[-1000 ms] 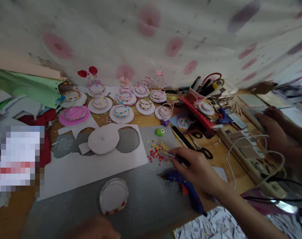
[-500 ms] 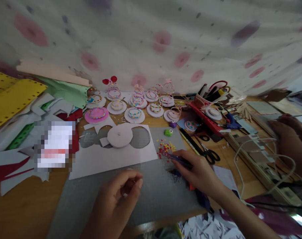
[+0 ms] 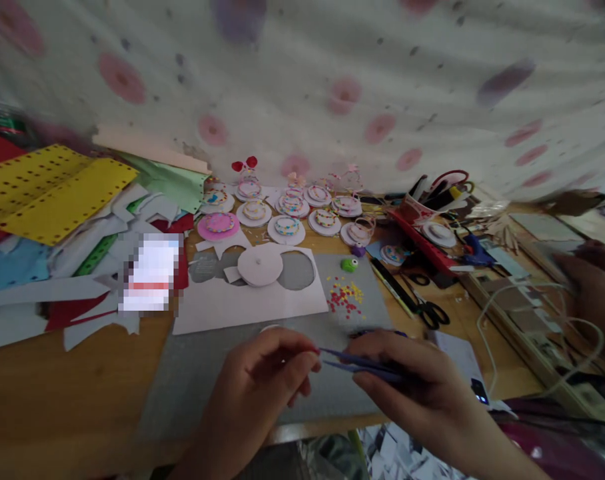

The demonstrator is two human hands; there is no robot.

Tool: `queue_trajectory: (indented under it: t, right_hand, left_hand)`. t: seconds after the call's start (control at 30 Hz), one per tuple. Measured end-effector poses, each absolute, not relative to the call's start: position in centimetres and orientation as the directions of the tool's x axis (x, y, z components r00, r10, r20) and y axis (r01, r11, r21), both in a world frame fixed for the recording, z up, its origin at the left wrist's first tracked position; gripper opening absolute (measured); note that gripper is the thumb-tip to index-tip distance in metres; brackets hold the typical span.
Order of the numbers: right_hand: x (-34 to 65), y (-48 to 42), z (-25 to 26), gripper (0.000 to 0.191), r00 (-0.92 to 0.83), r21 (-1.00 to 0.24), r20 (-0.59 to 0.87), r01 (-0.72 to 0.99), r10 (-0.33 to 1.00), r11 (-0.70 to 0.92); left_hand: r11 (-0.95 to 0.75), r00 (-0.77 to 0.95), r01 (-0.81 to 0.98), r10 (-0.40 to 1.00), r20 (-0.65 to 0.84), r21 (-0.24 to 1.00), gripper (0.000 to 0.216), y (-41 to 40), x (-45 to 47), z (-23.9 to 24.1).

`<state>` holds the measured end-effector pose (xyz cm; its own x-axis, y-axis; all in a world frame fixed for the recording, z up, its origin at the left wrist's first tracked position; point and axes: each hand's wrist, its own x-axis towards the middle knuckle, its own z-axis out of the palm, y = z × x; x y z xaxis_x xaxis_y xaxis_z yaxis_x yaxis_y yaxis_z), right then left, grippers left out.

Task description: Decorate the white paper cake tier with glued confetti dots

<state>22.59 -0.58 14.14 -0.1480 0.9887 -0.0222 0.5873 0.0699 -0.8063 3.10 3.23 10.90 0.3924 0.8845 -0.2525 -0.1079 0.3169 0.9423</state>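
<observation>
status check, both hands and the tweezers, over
Right hand grips tweezers. Left hand pinches at their tips; what it holds is hidden. Confetti pile lies beyond on grey mat. Nothing between.

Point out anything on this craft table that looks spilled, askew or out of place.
A small scatter of red and yellow confetti bits lies loose on the grey mat, beside the green punch. On the left, cut paper scraps are heaped untidily. A white cable loops over the strip on the right.
</observation>
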Motion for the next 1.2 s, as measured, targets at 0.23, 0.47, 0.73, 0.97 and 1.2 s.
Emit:
queue_trajectory:
  t: [0.23,0.47,0.73,0.97,1.2]
  right_hand:
    - [20.7,-0.8,14.0,0.013,-0.165,-0.824,0.004,0.558,0.986,0.097]
    - [19.1,-1.2,13.8,0.013,-0.171,-0.837,0.02,0.536,0.985,0.11]
    - [18.2,-1.8,13.6,0.016,-0.101,-0.849,0.002,0.525,0.995,0.055]
    - [17.6,-1.2,14.0,0.014,-0.091,-0.864,0.006,0.502,0.996,0.051]
    - [17.6,-1.1,13.7,0.016,-0.11,-0.876,-0.023,0.481,0.994,0.033]
  left_hand:
    - [0.306,0.318,-0.128,0.914,-0.253,0.944,0.016,1.9,0.6,11.2]
    - [0.275,0.214,-0.137,0.946,-0.243,0.952,0.014,1.0,-0.5,11.8]
    - [0.203,0.126,-0.094,0.973,-0.191,0.975,0.013,0.6,-0.7,12.6]
    - [0.169,0.131,-0.096,0.979,-0.155,0.981,0.013,0.8,-0.8,12.3]
    - [0.186,0.129,-0.062,0.976,-0.177,0.981,0.011,0.8,-0.9,12.3]
